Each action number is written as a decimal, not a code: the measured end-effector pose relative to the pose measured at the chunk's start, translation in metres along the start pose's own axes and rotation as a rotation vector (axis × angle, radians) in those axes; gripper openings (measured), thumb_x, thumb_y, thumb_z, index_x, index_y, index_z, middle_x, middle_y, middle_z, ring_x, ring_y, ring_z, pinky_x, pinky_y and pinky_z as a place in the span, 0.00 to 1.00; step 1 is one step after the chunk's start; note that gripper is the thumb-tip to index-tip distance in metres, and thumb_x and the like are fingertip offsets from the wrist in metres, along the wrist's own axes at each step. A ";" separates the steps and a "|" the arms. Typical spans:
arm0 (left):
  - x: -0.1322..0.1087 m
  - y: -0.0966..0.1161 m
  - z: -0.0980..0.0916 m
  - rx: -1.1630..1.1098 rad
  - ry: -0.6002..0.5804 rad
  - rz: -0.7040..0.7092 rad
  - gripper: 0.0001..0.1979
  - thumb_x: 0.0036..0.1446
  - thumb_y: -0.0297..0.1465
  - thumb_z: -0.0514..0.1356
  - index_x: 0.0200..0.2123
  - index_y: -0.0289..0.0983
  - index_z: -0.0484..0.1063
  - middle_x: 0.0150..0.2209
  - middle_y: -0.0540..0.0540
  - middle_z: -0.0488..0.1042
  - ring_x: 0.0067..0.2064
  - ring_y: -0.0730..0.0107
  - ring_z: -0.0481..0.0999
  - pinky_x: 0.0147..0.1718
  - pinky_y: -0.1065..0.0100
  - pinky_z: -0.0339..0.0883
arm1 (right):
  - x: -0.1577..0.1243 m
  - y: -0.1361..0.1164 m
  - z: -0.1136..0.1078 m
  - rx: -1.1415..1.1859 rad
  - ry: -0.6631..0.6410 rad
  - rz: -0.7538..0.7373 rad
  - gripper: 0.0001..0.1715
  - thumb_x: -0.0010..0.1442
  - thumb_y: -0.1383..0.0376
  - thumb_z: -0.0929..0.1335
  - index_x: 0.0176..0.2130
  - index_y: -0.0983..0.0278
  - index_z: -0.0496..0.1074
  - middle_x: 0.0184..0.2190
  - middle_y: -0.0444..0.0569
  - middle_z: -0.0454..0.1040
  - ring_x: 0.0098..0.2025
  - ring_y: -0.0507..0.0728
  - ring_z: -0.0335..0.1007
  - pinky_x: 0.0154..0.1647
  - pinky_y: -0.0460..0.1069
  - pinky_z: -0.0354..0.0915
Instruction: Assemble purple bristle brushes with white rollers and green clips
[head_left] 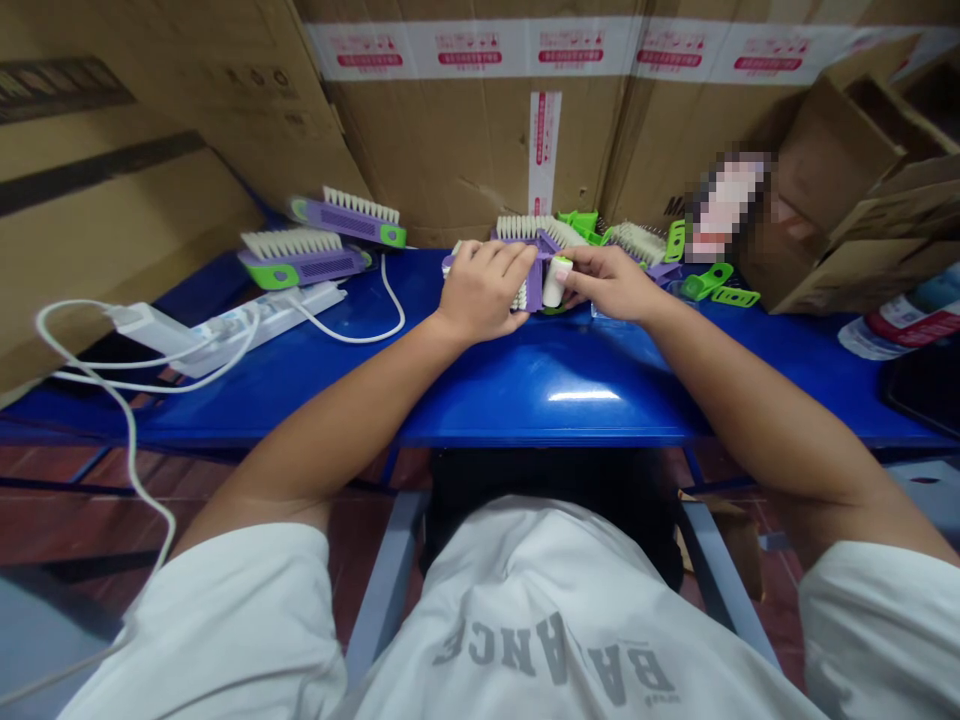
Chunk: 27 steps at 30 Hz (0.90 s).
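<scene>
My left hand (486, 288) is wrapped over a purple brush (534, 284) on the table, with rows of white bristles showing beneath its fingers. On the brush's right side my right hand (613, 282) pinches a small white cylinder (556, 282) with a bit of green at its top. The cylinder is close against the purple part; whether it is fixed there I cannot tell. Just behind my hands lies another white-bristled brush (525, 228). Much of the held brush is hidden under my left hand.
Two purple-and-green brushes (304, 257) lie bristles up at the left, near a white power strip (247, 318) with looping cables. Green clips (706, 283) and brush parts are at the right, before an opened carton (847, 200). A bottle (900, 325) lies far right; cardboard boxes (465, 140) wall the back.
</scene>
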<state>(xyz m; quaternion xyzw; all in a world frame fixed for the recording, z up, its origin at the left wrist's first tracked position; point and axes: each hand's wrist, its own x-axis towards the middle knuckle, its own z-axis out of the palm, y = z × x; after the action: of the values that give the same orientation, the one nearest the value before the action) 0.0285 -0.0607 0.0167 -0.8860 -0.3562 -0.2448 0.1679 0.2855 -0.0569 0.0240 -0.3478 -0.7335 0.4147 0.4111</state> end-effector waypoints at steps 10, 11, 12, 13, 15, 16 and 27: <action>0.000 0.000 0.001 -0.014 0.008 0.014 0.42 0.59 0.35 0.67 0.76 0.35 0.67 0.69 0.29 0.77 0.68 0.30 0.75 0.66 0.36 0.67 | -0.001 -0.001 0.000 -0.019 -0.009 -0.001 0.30 0.56 0.40 0.84 0.42 0.59 0.85 0.33 0.46 0.85 0.35 0.58 0.81 0.36 0.51 0.82; 0.000 -0.001 0.002 -0.012 0.006 0.016 0.41 0.59 0.35 0.67 0.75 0.35 0.67 0.69 0.29 0.77 0.68 0.30 0.75 0.66 0.36 0.67 | -0.001 -0.001 0.000 -0.030 -0.014 -0.001 0.29 0.57 0.41 0.84 0.43 0.59 0.85 0.34 0.46 0.85 0.36 0.58 0.81 0.36 0.51 0.82; 0.000 -0.001 0.002 -0.009 0.003 0.016 0.41 0.59 0.35 0.67 0.75 0.35 0.67 0.69 0.29 0.77 0.68 0.30 0.75 0.66 0.36 0.67 | -0.001 -0.002 0.000 -0.042 -0.020 0.000 0.28 0.57 0.42 0.84 0.43 0.60 0.85 0.34 0.46 0.84 0.36 0.58 0.80 0.37 0.52 0.82; 0.000 -0.001 0.002 -0.006 0.000 0.015 0.41 0.59 0.35 0.67 0.75 0.36 0.67 0.70 0.29 0.77 0.68 0.30 0.75 0.66 0.36 0.67 | -0.002 -0.002 0.001 -0.054 -0.026 0.000 0.28 0.58 0.42 0.83 0.44 0.60 0.85 0.34 0.46 0.84 0.36 0.58 0.80 0.37 0.52 0.82; 0.000 0.000 0.001 -0.003 -0.011 0.010 0.42 0.59 0.35 0.68 0.76 0.36 0.67 0.70 0.30 0.76 0.68 0.30 0.75 0.66 0.35 0.66 | -0.002 -0.003 0.002 -0.069 -0.035 0.000 0.27 0.60 0.42 0.82 0.46 0.60 0.85 0.34 0.47 0.83 0.36 0.58 0.79 0.36 0.52 0.82; 0.000 0.000 0.001 -0.004 -0.017 0.006 0.42 0.59 0.35 0.68 0.76 0.36 0.67 0.71 0.29 0.76 0.68 0.29 0.75 0.66 0.35 0.66 | -0.002 -0.003 0.003 -0.074 -0.037 -0.004 0.28 0.60 0.42 0.82 0.46 0.60 0.85 0.34 0.47 0.83 0.36 0.58 0.79 0.36 0.52 0.82; 0.000 0.005 -0.001 -0.023 0.009 0.025 0.40 0.60 0.35 0.67 0.75 0.38 0.68 0.70 0.31 0.76 0.68 0.28 0.74 0.66 0.32 0.66 | -0.002 -0.005 0.006 -0.070 -0.050 -0.010 0.33 0.59 0.35 0.82 0.44 0.59 0.83 0.35 0.48 0.81 0.38 0.60 0.79 0.36 0.53 0.82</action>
<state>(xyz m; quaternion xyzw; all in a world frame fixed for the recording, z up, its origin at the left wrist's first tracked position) 0.0319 -0.0650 0.0170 -0.8911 -0.3417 -0.2508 0.1622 0.2805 -0.0627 0.0264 -0.3480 -0.7593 0.3952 0.3823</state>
